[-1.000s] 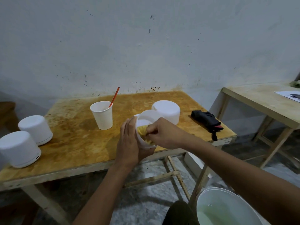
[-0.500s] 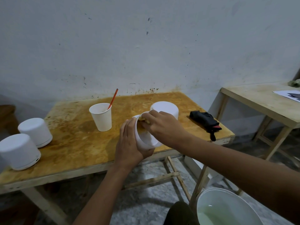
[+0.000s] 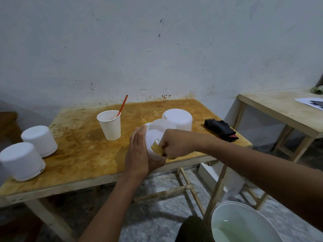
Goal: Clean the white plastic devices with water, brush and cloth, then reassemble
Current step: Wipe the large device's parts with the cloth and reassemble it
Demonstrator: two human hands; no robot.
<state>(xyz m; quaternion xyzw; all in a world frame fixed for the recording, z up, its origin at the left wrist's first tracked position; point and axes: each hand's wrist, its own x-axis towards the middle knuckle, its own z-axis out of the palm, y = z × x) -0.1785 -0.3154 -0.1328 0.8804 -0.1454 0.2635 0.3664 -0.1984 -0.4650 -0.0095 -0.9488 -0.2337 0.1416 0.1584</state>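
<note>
Stained wooden table [image 3: 78, 154] before a scuffed white wall. Just right of the paper cup [image 3: 110, 124], the left hand [image 3: 139, 154] holds a white shell [image 3: 157, 131] tilted mouth-up, probably to expose its interior. Its fingers lie flat along the wall, with the thumb hooked beneath. The right hand [image 3: 176, 144], forearm reaching across, is fisted tight around a yellow cloth [image 3: 158, 149] pressed to the lower inner rim.

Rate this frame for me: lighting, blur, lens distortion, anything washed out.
Head view: dim, flat light, no hard shadows on the table; the wide lens stretches the right forearm; white devices at far left look washed out and soft; the left hand, right hand and yellow cloth on the white shell are fairly sharp; a small glint on the bucket water.
</note>
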